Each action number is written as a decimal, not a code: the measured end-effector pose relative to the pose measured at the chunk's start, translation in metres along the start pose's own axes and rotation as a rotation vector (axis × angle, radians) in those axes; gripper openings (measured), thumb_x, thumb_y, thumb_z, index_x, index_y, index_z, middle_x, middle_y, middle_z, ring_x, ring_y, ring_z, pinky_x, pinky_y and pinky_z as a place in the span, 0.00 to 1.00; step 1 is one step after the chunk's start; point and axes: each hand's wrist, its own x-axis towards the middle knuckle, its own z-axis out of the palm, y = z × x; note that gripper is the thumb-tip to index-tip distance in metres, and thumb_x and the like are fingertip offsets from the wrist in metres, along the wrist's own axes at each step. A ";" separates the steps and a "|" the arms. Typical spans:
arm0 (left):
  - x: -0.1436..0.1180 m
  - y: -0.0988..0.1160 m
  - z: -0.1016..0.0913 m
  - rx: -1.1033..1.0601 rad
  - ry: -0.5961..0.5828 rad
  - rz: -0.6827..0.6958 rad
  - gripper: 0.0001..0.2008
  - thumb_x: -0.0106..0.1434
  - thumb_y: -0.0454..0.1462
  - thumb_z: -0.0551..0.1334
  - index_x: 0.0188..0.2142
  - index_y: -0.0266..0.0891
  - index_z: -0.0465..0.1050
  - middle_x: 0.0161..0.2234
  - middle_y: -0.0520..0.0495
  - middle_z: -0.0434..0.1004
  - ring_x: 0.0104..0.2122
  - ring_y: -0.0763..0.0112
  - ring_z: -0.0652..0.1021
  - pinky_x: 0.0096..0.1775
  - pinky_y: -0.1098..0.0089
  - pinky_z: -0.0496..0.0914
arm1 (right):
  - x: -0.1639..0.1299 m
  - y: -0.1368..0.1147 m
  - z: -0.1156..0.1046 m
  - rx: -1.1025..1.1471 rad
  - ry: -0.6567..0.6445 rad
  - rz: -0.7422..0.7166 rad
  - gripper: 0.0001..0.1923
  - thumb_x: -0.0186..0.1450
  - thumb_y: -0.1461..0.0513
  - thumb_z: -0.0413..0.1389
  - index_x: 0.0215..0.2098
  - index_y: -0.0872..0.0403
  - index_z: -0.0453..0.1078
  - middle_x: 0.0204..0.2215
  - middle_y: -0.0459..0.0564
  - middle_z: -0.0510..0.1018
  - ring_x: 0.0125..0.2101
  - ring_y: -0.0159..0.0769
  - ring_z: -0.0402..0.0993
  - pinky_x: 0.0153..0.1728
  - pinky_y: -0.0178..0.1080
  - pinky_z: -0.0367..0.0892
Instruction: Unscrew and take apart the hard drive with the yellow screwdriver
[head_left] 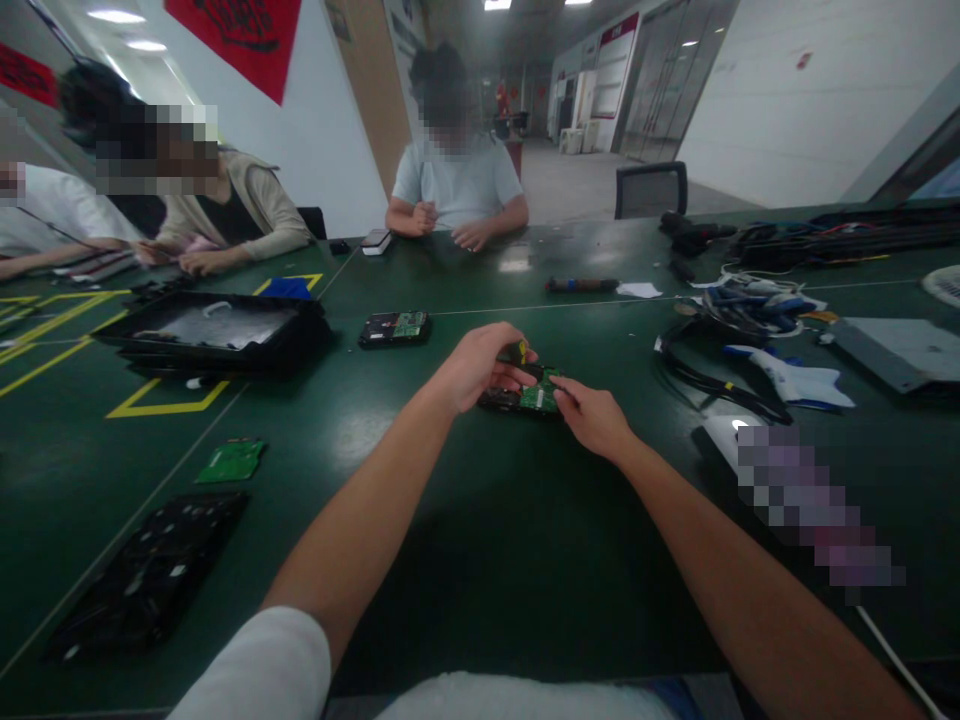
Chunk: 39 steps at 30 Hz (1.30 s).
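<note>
At the middle of the green table, the left hand curls closed around a yellow-tipped tool while the right hand pinches the three o'clock edge of the hard drive, likely dense, rigid, its exposed board fragile, best held by its sides.

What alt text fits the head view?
Both bare hands work on a black hard drive with a green circuit board on a dark green table: the left hand grips a small black and yellow tool, the right hand steadies the board's edge. Three seated people face the table.
</note>
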 end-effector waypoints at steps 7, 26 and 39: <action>-0.002 0.003 0.000 -0.031 -0.008 -0.038 0.12 0.66 0.44 0.62 0.41 0.37 0.75 0.38 0.41 0.83 0.22 0.73 0.80 0.21 0.75 0.67 | -0.002 -0.004 -0.004 -0.002 -0.012 0.012 0.26 0.80 0.54 0.47 0.71 0.49 0.72 0.45 0.53 0.88 0.36 0.43 0.83 0.37 0.43 0.72; -0.003 0.002 0.003 -0.040 -0.043 -0.018 0.10 0.66 0.42 0.64 0.41 0.38 0.72 0.42 0.38 0.86 0.24 0.70 0.82 0.22 0.74 0.69 | 0.000 0.001 0.000 0.001 0.001 -0.003 0.25 0.80 0.55 0.48 0.70 0.49 0.72 0.45 0.53 0.88 0.37 0.43 0.83 0.40 0.43 0.74; -0.003 0.003 0.001 -0.037 -0.079 -0.060 0.12 0.67 0.43 0.63 0.42 0.36 0.77 0.41 0.39 0.83 0.28 0.68 0.84 0.27 0.73 0.75 | 0.000 0.000 -0.001 -0.006 -0.006 0.004 0.25 0.80 0.54 0.48 0.70 0.49 0.72 0.45 0.52 0.88 0.36 0.43 0.83 0.38 0.42 0.73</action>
